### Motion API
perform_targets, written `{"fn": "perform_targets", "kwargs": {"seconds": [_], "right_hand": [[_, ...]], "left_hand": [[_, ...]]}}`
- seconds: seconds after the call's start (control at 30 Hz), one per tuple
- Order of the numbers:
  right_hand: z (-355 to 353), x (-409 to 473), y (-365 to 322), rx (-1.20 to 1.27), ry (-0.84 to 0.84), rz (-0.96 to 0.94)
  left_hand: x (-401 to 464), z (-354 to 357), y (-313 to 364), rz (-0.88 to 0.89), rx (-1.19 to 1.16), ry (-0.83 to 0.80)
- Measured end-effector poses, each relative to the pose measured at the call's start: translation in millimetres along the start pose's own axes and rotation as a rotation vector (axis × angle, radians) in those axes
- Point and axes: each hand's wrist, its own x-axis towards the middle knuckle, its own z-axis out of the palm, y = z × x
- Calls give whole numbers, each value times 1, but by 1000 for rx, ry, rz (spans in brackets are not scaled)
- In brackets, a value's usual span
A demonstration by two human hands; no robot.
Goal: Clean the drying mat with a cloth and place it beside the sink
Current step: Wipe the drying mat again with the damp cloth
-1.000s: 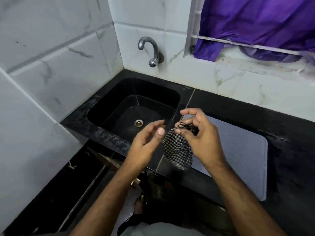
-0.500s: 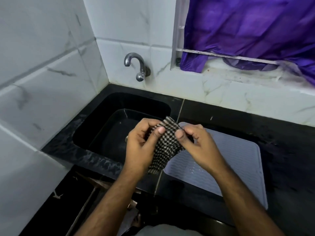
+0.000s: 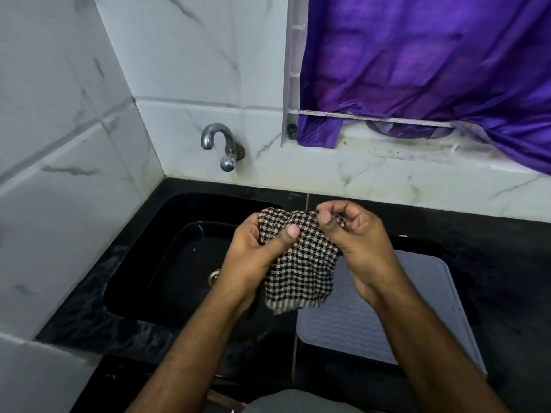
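Grey ribbed silicone drying mat (image 3: 387,320) lies lower right beside the black sink (image 3: 167,263), while my left hand (image 3: 253,257) and right hand (image 3: 360,248) pinch the black-and-white checked cloth (image 3: 301,272); I'd spread it flat before wiping.

Non-task stuff you've got in view: chrome tap (image 3: 222,147) on the far wall, spout curving left and down. White marble-look tiles (image 3: 74,138) cover the left and far walls. Far right, a purple curtain (image 3: 423,64) hangs over a window frame (image 3: 288,84), its hem bunched on the stained sill (image 3: 396,153). Black stone surface (image 3: 504,281) runs along the right, wet-looking patches on it.
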Motion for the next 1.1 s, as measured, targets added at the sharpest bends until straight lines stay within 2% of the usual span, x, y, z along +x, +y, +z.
{"fn": "perform_targets", "kwargs": {"seconds": [0.07, 0.17, 0.27, 0.43, 0.5, 0.6, 0.7, 0.83, 0.9, 1.0, 1.1], "right_hand": [[8, 2, 6, 112, 15, 65], [22, 2, 27, 551, 105, 264], [36, -8, 51, 958, 9, 390], [33, -35, 65, 1141, -118, 394], [22, -39, 64, 1109, -98, 397], [4, -42, 62, 906, 18, 440], [-17, -45, 63, 719, 176, 499], [-55, -57, 72, 678, 330, 567], [-78, -63, 85, 601, 447, 628], [-124, -73, 104, 299, 743, 646], [-176, -83, 112, 25, 865, 593]], "left_hand": [[7, -6, 7, -47, -140, -23], [20, -5, 12, -139, -258, -77], [34, 8, 10, -197, -290, -94], [46, 23, -4, -286, -275, -60], [47, 27, -12, -301, -248, -62], [48, 33, -22, -323, -177, -74], [52, 38, -39, -307, 25, -107], [58, 53, -75, -397, 267, -170], [59, 57, -98, -400, 479, -185], [58, 60, -134, -346, 711, -262], [57, 58, -164, -305, 856, -367]]}}
